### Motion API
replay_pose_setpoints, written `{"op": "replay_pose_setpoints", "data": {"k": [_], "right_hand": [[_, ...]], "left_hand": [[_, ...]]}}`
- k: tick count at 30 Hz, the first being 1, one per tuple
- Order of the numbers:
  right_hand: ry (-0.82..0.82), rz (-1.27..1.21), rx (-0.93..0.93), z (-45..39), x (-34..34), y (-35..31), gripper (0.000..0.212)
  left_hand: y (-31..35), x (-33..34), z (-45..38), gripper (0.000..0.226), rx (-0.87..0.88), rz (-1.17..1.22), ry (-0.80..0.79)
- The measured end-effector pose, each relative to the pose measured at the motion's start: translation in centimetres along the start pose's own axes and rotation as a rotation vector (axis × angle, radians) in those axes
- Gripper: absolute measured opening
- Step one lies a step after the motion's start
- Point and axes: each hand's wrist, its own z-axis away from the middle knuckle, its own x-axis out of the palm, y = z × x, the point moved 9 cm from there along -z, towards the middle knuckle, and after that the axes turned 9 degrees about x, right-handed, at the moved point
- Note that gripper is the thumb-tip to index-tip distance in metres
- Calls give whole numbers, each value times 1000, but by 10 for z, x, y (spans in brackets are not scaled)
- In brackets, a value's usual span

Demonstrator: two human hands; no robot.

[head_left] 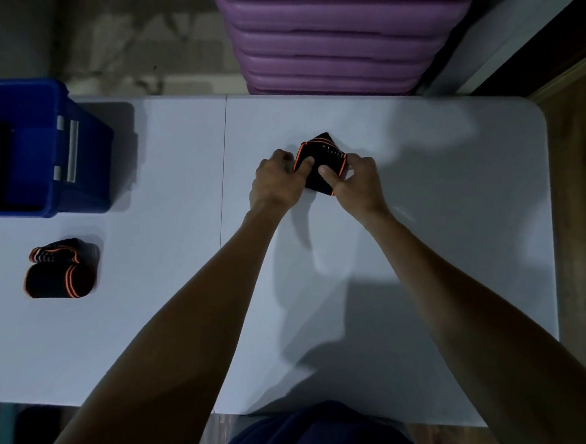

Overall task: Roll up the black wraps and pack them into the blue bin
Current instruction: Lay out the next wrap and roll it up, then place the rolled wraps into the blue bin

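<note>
Black with orange edging, the wrap (pixel 319 167) sits mid-table, gripped from both sides: left hand (pixel 277 181) and right hand (pixel 356 180) each curl their fingers (pixel 307 162) around it, thumbs pressing on top. Two rolled wraps (pixel 58 270) lie on the white table (pixel 455 212) near the blue bin (pixel 40 148) at the far left corner.

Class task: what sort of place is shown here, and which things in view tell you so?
Probably a storeroom or packing area: a white folding table, a blue bin on it, stacked purple plastic tubs behind, and bare patchy flooring.
</note>
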Motion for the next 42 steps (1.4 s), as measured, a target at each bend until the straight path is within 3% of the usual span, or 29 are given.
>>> {"op": "replay_pose_setpoints", "data": {"k": [4, 8, 10, 13, 17, 20, 22, 26, 29, 34, 42], "right_hand": [[-48, -119, 30, 8, -2, -7, 35], [-69, -301, -28, 39, 5, -30, 40], [-113, -366, -68, 58, 14, -51, 38], [-235, -435, -126, 84, 32, -91, 45], [-544, -549, -96, 120, 85, -159, 63], [-717, -538, -105, 144, 136, -219, 37], [-699, -516, -117, 156, 171, -255, 31], [-508, -331, -276, 168, 238, -309, 6], [-465, -138, -277, 174, 285, -330, 23], [-302, 287, -332, 172, 324, -341, 27], [-316, 925, -309, 172, 374, -329, 33]], "left_hand": [[-10, 2, 11, 55, -128, 146, -1], [-23, -8, 44, 56, -245, 590, -25], [-25, -28, 58, 50, -187, 808, 11], [-30, -80, 74, 43, -83, 894, 130], [-44, -175, 82, 45, 39, 952, 215], [-66, -250, 81, 38, 117, 935, 191], [-87, -296, 77, 30, 144, 936, 147], [-153, -374, 50, 41, 113, 868, 57], [-194, -400, 27, 51, 50, 827, -45], [-235, -392, -7, 39, -67, 698, -154], [-266, -346, -35, 32, -208, 344, -416]]}}
